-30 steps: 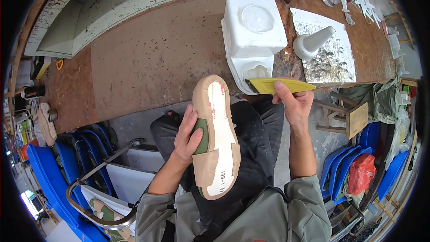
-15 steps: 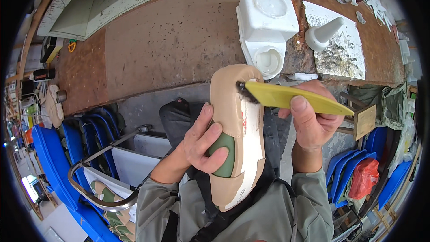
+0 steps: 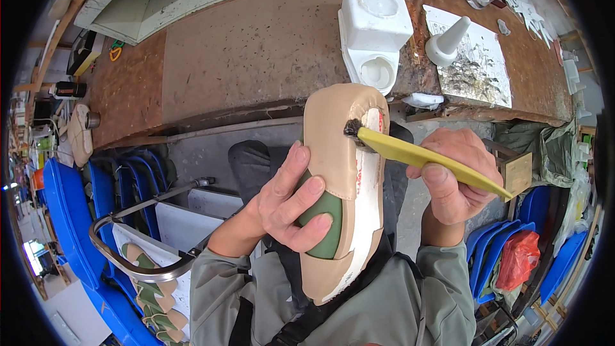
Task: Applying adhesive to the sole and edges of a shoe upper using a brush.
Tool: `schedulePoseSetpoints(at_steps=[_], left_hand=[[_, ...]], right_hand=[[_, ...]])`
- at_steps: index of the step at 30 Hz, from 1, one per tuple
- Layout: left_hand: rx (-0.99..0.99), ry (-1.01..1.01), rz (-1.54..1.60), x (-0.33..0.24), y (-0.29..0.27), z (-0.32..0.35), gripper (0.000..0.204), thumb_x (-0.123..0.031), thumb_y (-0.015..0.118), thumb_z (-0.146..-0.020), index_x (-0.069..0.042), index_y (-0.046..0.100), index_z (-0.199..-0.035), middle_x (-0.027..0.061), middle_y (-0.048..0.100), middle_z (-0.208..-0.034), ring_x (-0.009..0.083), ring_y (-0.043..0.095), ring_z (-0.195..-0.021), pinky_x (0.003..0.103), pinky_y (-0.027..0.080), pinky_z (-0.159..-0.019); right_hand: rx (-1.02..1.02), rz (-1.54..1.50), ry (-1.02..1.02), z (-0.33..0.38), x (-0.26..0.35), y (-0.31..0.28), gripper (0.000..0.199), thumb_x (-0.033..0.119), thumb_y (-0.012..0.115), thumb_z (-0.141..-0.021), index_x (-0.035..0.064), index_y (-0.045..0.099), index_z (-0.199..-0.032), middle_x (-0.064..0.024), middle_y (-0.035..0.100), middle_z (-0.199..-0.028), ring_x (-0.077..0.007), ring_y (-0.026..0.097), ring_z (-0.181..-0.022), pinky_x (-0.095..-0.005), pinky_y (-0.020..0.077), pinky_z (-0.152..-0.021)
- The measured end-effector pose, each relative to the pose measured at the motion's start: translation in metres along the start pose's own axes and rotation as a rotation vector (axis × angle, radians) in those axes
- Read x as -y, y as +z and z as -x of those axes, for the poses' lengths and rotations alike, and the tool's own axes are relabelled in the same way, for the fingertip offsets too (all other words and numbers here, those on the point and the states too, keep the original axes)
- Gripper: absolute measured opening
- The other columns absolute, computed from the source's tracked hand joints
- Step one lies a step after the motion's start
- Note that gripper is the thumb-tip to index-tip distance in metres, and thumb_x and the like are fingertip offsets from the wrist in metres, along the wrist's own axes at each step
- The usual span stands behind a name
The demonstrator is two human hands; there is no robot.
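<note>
A tan shoe upper (image 3: 328,134) is stretched over a green shoe last (image 3: 327,221), its white sole side turned up, with red and dark markings on it. My left hand (image 3: 291,208) grips it from the left, fingers spread over the tan edge and green last. In my right hand (image 3: 458,176) is a flat yellow-handled brush (image 3: 416,157), pinched between thumb and fingers. Its dark bristles touch the tan rim and white strip near the shoe's far end. What the bristles carry cannot be made out.
On the brown workbench (image 3: 237,57) stand a white plastic dispenser (image 3: 377,16) with a round cup and a white cone (image 3: 448,41) on a stained sheet (image 3: 487,74). Blue bins (image 3: 70,218) and a bent metal tube (image 3: 154,275) lie left; a red bag (image 3: 519,259) right.
The brush has shifted slightly, its handle now slanting down more to the right. My right hand has moved a little right and down. My left hand keeps its hold on the shoe.
</note>
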State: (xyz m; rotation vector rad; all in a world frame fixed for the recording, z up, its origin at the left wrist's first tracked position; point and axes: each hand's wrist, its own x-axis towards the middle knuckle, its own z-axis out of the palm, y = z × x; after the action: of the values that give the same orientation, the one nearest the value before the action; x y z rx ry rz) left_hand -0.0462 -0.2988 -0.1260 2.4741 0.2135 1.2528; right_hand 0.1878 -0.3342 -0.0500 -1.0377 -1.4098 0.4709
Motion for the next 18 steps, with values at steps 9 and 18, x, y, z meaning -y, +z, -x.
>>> schedulePoseSetpoints(at_steps=[9, 18], left_hand=[[-0.064, 0.149, -0.143, -0.019, 0.004, 0.0, 0.047, -0.011, 0.056, -0.083, -0.015, 0.034, -0.124, 0.0248, 0.026, -0.139, 0.0563, 0.028, -0.125, 0.063, 0.032, -0.101], [-0.13, 0.163, -0.313, -0.03, 0.012, -0.002, 0.068, -0.01, 0.07, -0.075, -0.013, 0.026, -0.127, 0.0235, 0.027, -0.137, 0.0523, 0.035, -0.123, 0.056, 0.045, -0.095]], right_hand=[[0.056, -0.054, -0.079, 0.022, 0.018, -0.011, 0.017, 0.0, 0.071, -0.066, -0.0057, 0.067, -0.082, -0.0154, 0.066, -0.072, -0.0235, 0.063, -0.061, -0.0308, 0.0512, -0.056], [0.027, -0.191, -0.067, 0.049, 0.032, -0.014, 0.018, 0.0, 0.071, -0.067, -0.0067, 0.066, -0.083, -0.015, 0.064, -0.07, -0.0235, 0.062, -0.056, -0.0315, 0.0502, -0.051]])
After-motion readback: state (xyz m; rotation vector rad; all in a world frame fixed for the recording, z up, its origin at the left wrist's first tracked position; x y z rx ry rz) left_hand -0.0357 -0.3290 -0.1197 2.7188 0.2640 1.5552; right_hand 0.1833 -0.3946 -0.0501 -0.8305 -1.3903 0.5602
